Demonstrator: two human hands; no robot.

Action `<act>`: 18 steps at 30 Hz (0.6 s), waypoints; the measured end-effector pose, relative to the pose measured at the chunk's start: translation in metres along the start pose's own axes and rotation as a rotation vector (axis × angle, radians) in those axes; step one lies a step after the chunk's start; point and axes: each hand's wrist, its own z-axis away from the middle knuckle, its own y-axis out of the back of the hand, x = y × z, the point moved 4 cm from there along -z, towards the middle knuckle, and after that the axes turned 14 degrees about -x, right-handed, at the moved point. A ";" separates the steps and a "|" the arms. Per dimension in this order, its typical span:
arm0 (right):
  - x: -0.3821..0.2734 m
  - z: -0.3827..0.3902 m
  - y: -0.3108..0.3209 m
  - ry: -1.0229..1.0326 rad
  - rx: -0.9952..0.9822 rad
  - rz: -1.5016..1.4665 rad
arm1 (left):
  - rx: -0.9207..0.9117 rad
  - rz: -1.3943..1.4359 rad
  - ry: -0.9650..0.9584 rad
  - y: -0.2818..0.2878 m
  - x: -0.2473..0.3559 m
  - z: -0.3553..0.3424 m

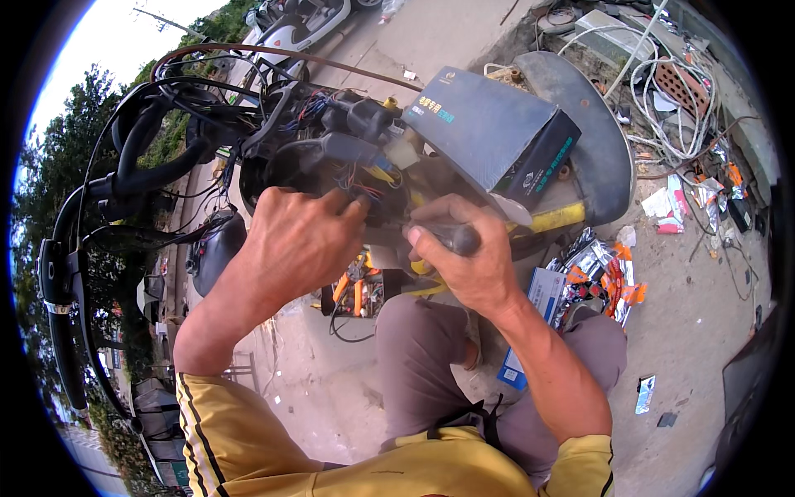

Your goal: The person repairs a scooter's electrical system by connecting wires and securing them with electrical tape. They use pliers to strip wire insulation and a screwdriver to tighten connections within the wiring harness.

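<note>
My left hand (302, 228) is closed, fingers curled down into the opened front of a scooter, beside thin coloured wires (368, 192). What its fingertips pinch is hidden. In my right hand (468, 248) is a screwdriver, its dark rounded handle (460, 239) showing between thumb and fingers; I cannot make out its tip. Both hands are close together over the exposed wiring. Just beyond them lies a dark grey plug-like housing (352, 151) with a pale connector (402, 153) near it.
A dark cardboard box (484, 132) rests on the scooter. Black handlebars (132, 161) with cables reach left. An open tool box (389, 286) holding orange-handled pliers (358, 296) sits below my hands. Foil wrappers (609, 273), a blue-white box (542, 298) and coiled white cable (675, 108) lie right.
</note>
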 end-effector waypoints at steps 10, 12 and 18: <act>-0.014 0.007 -0.004 0.265 0.059 0.385 | 0.076 -0.028 -0.085 0.001 -0.003 -0.005; -0.014 0.008 -0.002 0.321 0.084 0.428 | 0.066 -0.023 -0.067 0.001 -0.002 -0.004; -0.018 0.011 0.000 0.309 0.116 0.456 | 0.080 -0.004 -0.070 0.001 -0.003 -0.004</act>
